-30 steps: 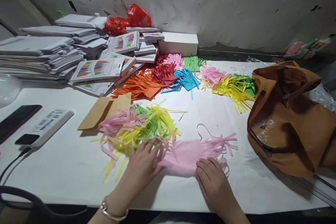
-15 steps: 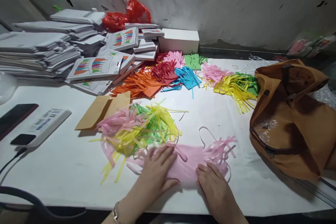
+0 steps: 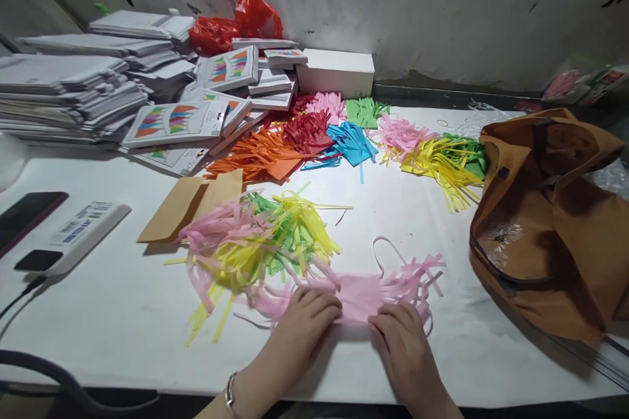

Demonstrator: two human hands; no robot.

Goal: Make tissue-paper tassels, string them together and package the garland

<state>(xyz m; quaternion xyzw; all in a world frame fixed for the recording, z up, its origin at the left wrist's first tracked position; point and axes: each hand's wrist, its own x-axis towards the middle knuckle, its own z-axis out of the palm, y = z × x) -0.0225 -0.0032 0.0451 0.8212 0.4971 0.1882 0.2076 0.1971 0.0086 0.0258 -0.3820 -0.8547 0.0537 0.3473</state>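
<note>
A pink fringed tissue-paper sheet lies flat at the front of the table, its cut strips spreading to the left and right. My left hand has its fingers curled over the left part of its near edge. On the right part of that edge my right hand pinches the paper, thumb below and fingers bent on top. The thumb of my left hand is mostly hidden. Just beyond my left hand rests a loose heap of pink, yellow and green tissue tassels, its pink strips touching the sheet.
A brown envelope, a white power strip and a phone lie left. Behind are coloured tassels, printed boxes, white stacks and a white box. A brown bag stands right.
My left hand has gone from lying flat on the pink sheet to curling at its near edge. The sheet's near edge has moved away from me, leaving a narrower band. My right hand's fingers have bent.
</note>
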